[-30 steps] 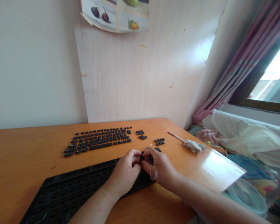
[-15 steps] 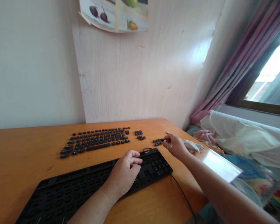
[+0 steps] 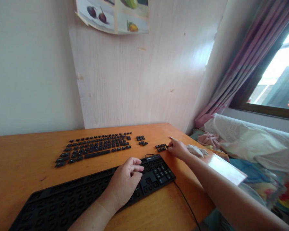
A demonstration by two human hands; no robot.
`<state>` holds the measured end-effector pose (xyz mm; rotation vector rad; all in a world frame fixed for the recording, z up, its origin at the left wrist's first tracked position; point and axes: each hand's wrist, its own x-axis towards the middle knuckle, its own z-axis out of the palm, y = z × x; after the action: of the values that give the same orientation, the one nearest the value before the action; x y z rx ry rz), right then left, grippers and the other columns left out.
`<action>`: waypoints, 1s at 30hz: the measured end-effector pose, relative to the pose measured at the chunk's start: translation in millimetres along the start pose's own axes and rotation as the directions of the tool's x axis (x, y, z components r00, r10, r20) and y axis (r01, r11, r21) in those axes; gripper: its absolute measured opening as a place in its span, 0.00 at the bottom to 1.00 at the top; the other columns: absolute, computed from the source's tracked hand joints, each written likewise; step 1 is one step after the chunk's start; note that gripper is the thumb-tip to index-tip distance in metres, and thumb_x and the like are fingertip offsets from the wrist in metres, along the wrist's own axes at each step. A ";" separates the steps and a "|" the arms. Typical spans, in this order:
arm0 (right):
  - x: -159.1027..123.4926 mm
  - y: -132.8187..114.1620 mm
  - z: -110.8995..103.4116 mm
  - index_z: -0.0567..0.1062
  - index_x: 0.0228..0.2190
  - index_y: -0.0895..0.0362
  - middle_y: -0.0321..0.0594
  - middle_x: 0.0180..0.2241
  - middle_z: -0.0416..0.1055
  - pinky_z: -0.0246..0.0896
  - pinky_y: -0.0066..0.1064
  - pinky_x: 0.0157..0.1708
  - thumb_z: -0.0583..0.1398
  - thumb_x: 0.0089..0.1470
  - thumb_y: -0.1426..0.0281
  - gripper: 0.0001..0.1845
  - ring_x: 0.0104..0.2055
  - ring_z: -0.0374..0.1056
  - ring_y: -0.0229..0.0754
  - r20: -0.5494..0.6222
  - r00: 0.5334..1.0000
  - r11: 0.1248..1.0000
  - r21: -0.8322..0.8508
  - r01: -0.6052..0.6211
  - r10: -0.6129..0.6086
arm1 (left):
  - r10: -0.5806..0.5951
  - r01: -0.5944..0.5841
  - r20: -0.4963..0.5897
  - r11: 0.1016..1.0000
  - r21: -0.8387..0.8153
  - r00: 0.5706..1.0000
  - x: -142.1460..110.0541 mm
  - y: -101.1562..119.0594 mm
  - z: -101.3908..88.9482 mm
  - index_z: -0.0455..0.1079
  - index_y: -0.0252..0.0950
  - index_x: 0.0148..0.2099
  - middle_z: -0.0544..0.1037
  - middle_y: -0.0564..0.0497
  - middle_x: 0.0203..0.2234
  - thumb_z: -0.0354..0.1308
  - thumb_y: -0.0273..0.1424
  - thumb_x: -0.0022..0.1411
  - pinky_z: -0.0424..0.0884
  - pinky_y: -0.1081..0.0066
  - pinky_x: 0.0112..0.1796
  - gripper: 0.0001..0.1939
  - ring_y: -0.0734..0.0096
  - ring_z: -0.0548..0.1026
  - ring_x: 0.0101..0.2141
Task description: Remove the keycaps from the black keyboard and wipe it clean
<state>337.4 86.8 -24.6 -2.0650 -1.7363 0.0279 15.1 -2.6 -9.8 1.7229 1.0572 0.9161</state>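
Note:
A black keyboard (image 3: 86, 184) lies slanted across the near side of the desk. Most of its key positions are bare sockets, while keycaps fill much of the number pad at its right end. My left hand (image 3: 125, 179) rests over the keyboard right of its middle, fingers loosely curled and thumb apart, with nothing visible in them. Beyond the keyboard's right end, my right hand (image 3: 177, 149) is low at the desk, thumb and finger pinched at a black keycap (image 3: 167, 147). Beside those fingertips sits a small group of loose keycaps (image 3: 161, 147).
Many loose keycaps (image 3: 103, 144) lie in rows behind the keyboard, with smaller clusters (image 3: 141, 140) to their right. A crumpled pale cloth (image 3: 197, 150) and a shiny clear sheet (image 3: 227, 168) lie on the right. The keyboard's cable (image 3: 186, 200) runs off the front edge.
My right hand has come down from just above the desk to the small keycap group. My left hand stays on the keyboard. The whole view has shifted slightly.

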 end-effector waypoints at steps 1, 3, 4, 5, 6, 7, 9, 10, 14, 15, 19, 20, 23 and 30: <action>0.8 0.2 0.0 0.77 0.30 0.56 0.40 0.30 0.75 0.51 0.29 0.28 0.62 0.45 0.68 0.07 0.32 0.67 0.41 0.007 1.000 1.000 -0.004 0.001 -0.001 | 0.003 -0.003 -0.001 1.000 0.002 1.000 0.1 -0.1 0.0 0.66 0.38 0.48 0.81 0.42 0.43 0.54 0.29 0.59 0.70 0.62 0.46 0.13 0.60 0.80 0.41; 2.1 0.7 0.4 0.77 0.29 0.56 0.40 0.29 0.75 0.50 0.29 0.27 0.61 0.46 0.68 0.07 0.31 0.67 0.41 0.019 1.000 1.000 -0.012 0.001 0.000 | 0.006 -0.006 0.002 1.000 0.008 1.000 0.6 -0.7 0.2 0.65 0.38 0.48 0.81 0.42 0.43 0.54 0.29 0.59 0.70 0.62 0.46 0.13 0.60 0.80 0.41; 2.7 1.0 0.8 0.77 0.29 0.56 0.40 0.29 0.75 0.50 0.29 0.27 0.61 0.46 0.68 0.07 0.31 0.67 0.41 0.023 1.000 1.000 -0.015 -0.001 0.001 | 0.006 -0.006 0.005 1.000 0.012 1.000 0.8 -1.0 0.2 0.65 0.38 0.48 0.81 0.43 0.43 0.53 0.29 0.59 0.70 0.62 0.46 0.13 0.60 0.80 0.41; 3.2 1.3 1.1 0.77 0.29 0.56 0.39 0.29 0.75 0.50 0.28 0.27 0.61 0.46 0.68 0.06 0.31 0.67 0.41 0.026 1.000 1.000 -0.018 -0.002 0.003 | 0.005 -0.005 0.009 1.000 0.015 1.000 1.0 -1.4 0.3 0.65 0.38 0.48 0.81 0.43 0.43 0.53 0.29 0.60 0.70 0.62 0.46 0.13 0.61 0.80 0.42; 3.7 1.5 1.4 0.77 0.28 0.56 0.39 0.29 0.75 0.50 0.28 0.27 0.61 0.46 0.68 0.06 0.31 0.67 0.40 0.027 1.000 1.000 -0.021 -0.005 0.006 | 0.004 -0.004 0.011 1.000 0.017 1.000 1.1 -1.7 0.3 0.65 0.38 0.48 0.81 0.43 0.43 0.53 0.29 0.60 0.70 0.63 0.46 0.13 0.61 0.80 0.42; 3.9 1.7 1.6 0.77 0.28 0.56 0.39 0.28 0.75 0.50 0.28 0.27 0.61 0.46 0.68 0.06 0.31 0.67 0.40 0.026 1.000 1.000 -0.024 -0.009 0.010 | 0.003 -0.003 0.017 1.000 0.020 1.000 1.3 -2.1 0.4 0.65 0.38 0.48 0.81 0.43 0.43 0.53 0.29 0.60 0.70 0.63 0.46 0.13 0.62 0.80 0.42; 3.7 2.3 1.4 0.77 0.27 0.55 0.39 0.29 0.75 0.50 0.28 0.27 0.62 0.46 0.67 0.05 0.31 0.67 0.41 0.018 1.000 0.999 -0.028 -0.021 0.021 | 0.005 -0.005 0.019 1.000 0.026 1.000 1.3 -2.8 0.4 0.65 0.38 0.48 0.81 0.43 0.43 0.52 0.29 0.60 0.70 0.64 0.46 0.13 0.62 0.80 0.42; 3.2 2.8 1.0 0.77 0.27 0.55 0.40 0.29 0.75 0.50 0.28 0.27 0.61 0.47 0.67 0.05 0.31 0.67 0.41 0.011 1.000 0.999 -0.029 -0.027 0.028 | 0.008 -0.008 0.019 1.000 0.030 1.000 1.2 -3.2 0.4 0.65 0.38 0.48 0.81 0.43 0.43 0.52 0.29 0.60 0.70 0.64 0.46 0.13 0.62 0.80 0.42; -0.9 5.4 -0.3 0.77 0.28 0.55 0.40 0.29 0.76 0.52 0.29 0.29 0.59 0.49 0.68 0.06 0.30 0.67 0.42 -0.018 0.999 0.999 -0.016 -0.048 0.047 | 0.014 -0.015 0.015 0.999 0.037 1.000 0.7 -3.9 0.3 0.66 0.38 0.48 0.81 0.44 0.44 0.53 0.30 0.60 0.70 0.65 0.46 0.13 0.63 0.80 0.42; -2.1 6.0 -0.4 0.77 0.28 0.55 0.40 0.29 0.76 0.53 0.29 0.29 0.59 0.49 0.69 0.06 0.30 0.67 0.42 -0.023 0.999 0.999 -0.009 -0.047 0.047 | 0.014 -0.015 0.015 0.999 0.038 1.000 0.7 -3.9 0.3 0.66 0.38 0.48 0.81 0.44 0.44 0.53 0.30 0.60 0.70 0.66 0.46 0.13 0.64 0.80 0.42; -6.0 7.7 -0.1 0.77 0.29 0.55 0.39 0.28 0.76 0.54 0.29 0.30 0.58 0.50 0.70 0.07 0.31 0.68 0.41 -0.038 0.999 0.999 0.025 -0.029 0.030 | 0.015 -0.016 0.005 0.999 0.051 1.000 1.3 -4.3 0.8 0.66 0.38 0.47 0.81 0.44 0.43 0.53 0.30 0.60 0.70 0.66 0.46 0.12 0.64 0.79 0.41; -6.7 7.8 0.1 0.77 0.29 0.55 0.39 0.28 0.76 0.54 0.29 0.30 0.58 0.51 0.70 0.07 0.31 0.68 0.41 -0.040 0.999 0.999 0.034 -0.024 0.026 | 0.020 -0.020 0.003 0.998 0.057 1.000 1.6 -4.7 1.0 0.66 0.38 0.47 0.81 0.45 0.43 0.53 0.30 0.60 0.70 0.66 0.45 0.12 0.64 0.79 0.41; -7.8 8.1 0.9 0.77 0.29 0.56 0.38 0.27 0.76 0.54 0.29 0.28 0.59 0.52 0.68 0.07 0.30 0.68 0.41 -0.042 0.999 0.998 0.057 -0.019 0.021 | 0.036 -0.035 -0.003 0.996 0.079 0.999 2.3 -6.4 1.5 0.66 0.38 0.47 0.81 0.46 0.43 0.53 0.30 0.60 0.70 0.67 0.45 0.12 0.65 0.79 0.41; -6.7 10.7 4.7 0.76 0.26 0.56 0.38 0.25 0.75 0.52 0.28 0.26 0.58 0.52 0.69 0.08 0.28 0.67 0.40 -0.060 0.997 0.997 0.069 -0.040 0.044 | 0.039 -0.039 -0.001 0.993 0.108 0.999 1.5 -6.0 1.8 0.66 0.39 0.47 0.81 0.46 0.42 0.53 0.29 0.60 0.71 0.66 0.45 0.12 0.66 0.78 0.41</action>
<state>344.5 80.7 -34.2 -2.0323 -1.6333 0.0356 15.6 -0.3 -15.7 1.8375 1.0956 0.9004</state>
